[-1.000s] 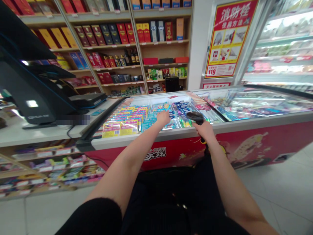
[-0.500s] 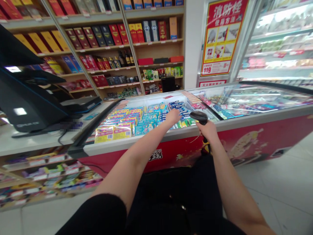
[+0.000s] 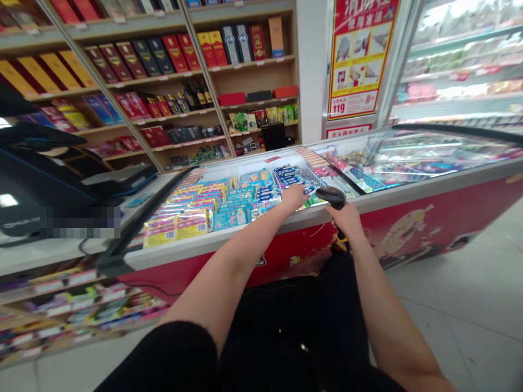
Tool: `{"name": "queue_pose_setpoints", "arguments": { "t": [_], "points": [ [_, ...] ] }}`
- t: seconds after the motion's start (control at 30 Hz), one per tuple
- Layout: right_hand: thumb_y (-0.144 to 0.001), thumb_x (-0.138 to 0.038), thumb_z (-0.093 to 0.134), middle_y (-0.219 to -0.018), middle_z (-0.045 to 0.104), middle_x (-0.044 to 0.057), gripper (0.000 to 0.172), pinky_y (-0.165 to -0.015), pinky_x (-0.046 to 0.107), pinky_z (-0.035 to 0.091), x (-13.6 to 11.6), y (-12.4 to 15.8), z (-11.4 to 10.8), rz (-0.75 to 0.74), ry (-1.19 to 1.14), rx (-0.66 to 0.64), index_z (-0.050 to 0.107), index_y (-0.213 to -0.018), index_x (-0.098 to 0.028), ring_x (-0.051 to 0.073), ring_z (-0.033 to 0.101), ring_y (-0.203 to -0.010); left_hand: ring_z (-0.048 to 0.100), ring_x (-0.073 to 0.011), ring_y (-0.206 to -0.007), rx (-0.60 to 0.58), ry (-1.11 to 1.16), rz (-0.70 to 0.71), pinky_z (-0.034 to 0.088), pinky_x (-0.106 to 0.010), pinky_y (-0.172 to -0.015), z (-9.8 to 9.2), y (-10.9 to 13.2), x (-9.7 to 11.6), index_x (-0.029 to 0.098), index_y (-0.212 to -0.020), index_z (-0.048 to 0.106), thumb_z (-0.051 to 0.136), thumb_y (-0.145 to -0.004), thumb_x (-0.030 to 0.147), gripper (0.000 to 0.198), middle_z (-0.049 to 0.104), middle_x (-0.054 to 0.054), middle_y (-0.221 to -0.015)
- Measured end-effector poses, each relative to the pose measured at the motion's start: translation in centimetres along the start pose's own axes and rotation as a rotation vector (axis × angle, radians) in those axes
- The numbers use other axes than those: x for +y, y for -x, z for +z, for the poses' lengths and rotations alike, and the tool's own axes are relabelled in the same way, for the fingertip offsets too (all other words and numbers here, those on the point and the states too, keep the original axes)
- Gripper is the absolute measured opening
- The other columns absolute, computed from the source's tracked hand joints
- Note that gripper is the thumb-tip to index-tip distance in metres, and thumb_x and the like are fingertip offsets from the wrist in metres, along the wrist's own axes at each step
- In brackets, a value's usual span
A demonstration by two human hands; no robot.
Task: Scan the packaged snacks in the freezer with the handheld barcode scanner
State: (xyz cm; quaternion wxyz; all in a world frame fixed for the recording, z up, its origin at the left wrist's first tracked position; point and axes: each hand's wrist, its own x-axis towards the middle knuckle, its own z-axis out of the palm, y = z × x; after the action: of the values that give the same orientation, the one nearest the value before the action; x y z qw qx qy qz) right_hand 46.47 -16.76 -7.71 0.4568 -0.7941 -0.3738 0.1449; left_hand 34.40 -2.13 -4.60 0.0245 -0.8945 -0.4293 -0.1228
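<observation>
My right hand is wrapped round the handle of a black barcode scanner, held upright in front of the freezer's near rim. My left hand reaches over that rim into the chest freezer. It hovers at or touches the dark blue ice cream packs in a wire basket. Its fingers point down and away, mostly hidden behind the hand, so their grip is unclear. Left of it lie light blue packs and yellow-and-pink packs in rows. Green and yellow wrappers show just below the left hand.
A counter with a dark checkout machine stands at the left. Behind the freezer rise shelves of boxes and bottles. A sliding glass lid covers the freezer's right part. A lit display fridge stands at the far right.
The view has shifted slightly, so the freezer and shelves sit further left. My left hand has moved a little further right over the blue packs. My right hand still holds the scanner.
</observation>
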Motion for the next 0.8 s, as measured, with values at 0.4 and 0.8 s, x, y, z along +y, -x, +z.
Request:
{"name": "queue_pose_setpoints", "arguments": {
  "t": [0.4, 0.8],
  "points": [
    [-0.082, -0.039, 0.066, -0.058, 0.067, 0.006, 0.032, -0.066, 0.031, 0.054, -0.6, 0.5, -1.1, 0.017, -0.002, -0.021, 0.072, -0.095, -0.011, 0.022, 0.068, -0.055, 0.067, -0.0223, -0.108, -0.072, 0.099, -0.058, 0.050, -0.027, -0.092, -0.5, -1.3, 0.4, 0.017, -0.104, 0.076, 0.052, -0.093, 0.027, 0.029, 0.075, -0.010, -0.111],
    [-0.085, -0.039, 0.064, -0.057, 0.066, 0.005, 0.029, -0.064, 0.029, 0.053, -2.0, 1.3, -0.4, -0.044, 0.023, -0.036, 0.072, -0.094, -0.012, 0.022, 0.068, -0.058, 0.067, -0.0203, -0.109, -0.036, 0.168, -0.118, 0.048, -0.025, -0.093, -2.3, -0.5, -3.2, 0.018, -0.109, 0.075, 0.052, -0.093, 0.026, 0.028, 0.075, -0.007, -0.113]
  ]
}}
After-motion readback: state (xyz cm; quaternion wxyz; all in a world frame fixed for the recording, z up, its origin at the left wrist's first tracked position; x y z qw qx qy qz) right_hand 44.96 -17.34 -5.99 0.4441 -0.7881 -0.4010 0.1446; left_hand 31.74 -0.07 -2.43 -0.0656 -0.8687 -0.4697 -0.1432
